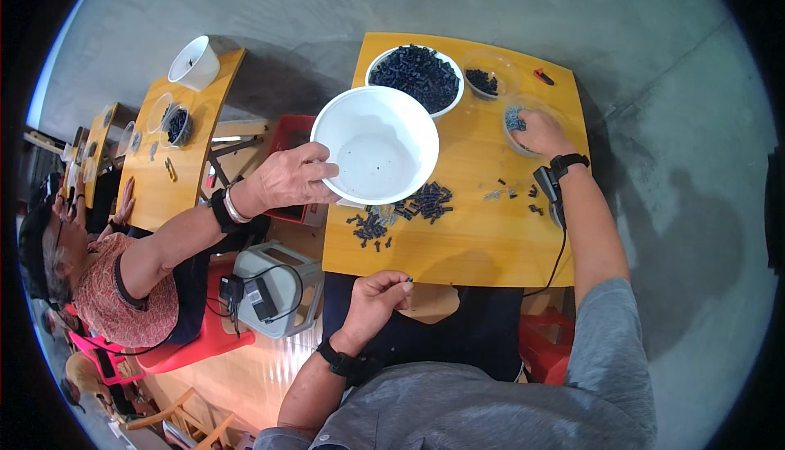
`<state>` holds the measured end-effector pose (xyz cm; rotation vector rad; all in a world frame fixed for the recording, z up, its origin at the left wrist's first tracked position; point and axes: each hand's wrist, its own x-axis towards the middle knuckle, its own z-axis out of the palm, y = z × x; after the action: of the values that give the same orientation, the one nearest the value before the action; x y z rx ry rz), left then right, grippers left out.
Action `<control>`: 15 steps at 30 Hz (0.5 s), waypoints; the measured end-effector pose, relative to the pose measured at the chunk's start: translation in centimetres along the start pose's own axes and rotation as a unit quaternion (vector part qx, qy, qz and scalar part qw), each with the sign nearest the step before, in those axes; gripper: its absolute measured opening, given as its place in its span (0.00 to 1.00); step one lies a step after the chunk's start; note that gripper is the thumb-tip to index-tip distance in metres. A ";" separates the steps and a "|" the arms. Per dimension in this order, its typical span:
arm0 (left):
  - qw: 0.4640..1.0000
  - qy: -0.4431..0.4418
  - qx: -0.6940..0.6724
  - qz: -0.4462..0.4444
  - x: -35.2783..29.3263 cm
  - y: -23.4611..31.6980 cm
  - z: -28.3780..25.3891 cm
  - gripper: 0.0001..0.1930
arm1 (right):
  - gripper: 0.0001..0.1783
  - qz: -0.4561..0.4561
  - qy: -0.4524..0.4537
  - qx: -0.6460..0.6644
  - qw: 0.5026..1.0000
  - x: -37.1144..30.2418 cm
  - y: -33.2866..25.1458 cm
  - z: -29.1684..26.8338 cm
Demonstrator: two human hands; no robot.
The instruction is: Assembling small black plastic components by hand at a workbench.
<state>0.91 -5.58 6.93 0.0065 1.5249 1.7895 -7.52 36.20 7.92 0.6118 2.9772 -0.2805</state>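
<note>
My left hand [378, 301] is just off the table's near edge, thumb and fingers pinched on a small dark plastic piece [409, 279]. On the right, my right hand [540, 132] reaches into a see-through tub [524, 150] of small blue-grey parts [513, 119]; its fingertips are hidden among them. Loose black plastic fittings [429, 202] lie in a heap on the yellow table [474, 245], with a few more pieces near its right side. A co-worker's hand [290, 176] holds a white bowl [376, 143] with a few dark specks inside, tilted over the table.
Behind that bowl stands a white tub heaped with black fittings [415, 78], beside a see-through tub [495, 69] with some black pieces. A red-and-black tool [544, 77] lies at the far right. A cable hangs near my right arm. Leftward are a grey stool [282, 274] and a second table [176, 184].
</note>
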 end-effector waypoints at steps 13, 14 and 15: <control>1.000 -0.007 0.006 -0.008 -0.3 -0.4 -0.3 0.04 | 0.21 0.061 -0.015 0.432 0.900 1.7 -8.5 -2.8; 1.000 -0.006 0.006 -0.005 -0.4 -0.4 -0.5 0.04 | 0.21 0.059 -0.014 0.431 0.900 2.3 -9.5 -3.0; 1.000 -0.006 0.004 -0.004 -0.6 -0.4 -0.8 0.04 | 0.21 0.072 -0.029 0.419 0.905 3.1 -10.4 -3.3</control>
<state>1.18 -6.55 6.64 0.0156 1.5215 1.7748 -14.65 28.59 12.48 0.8461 2.6143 -1.5594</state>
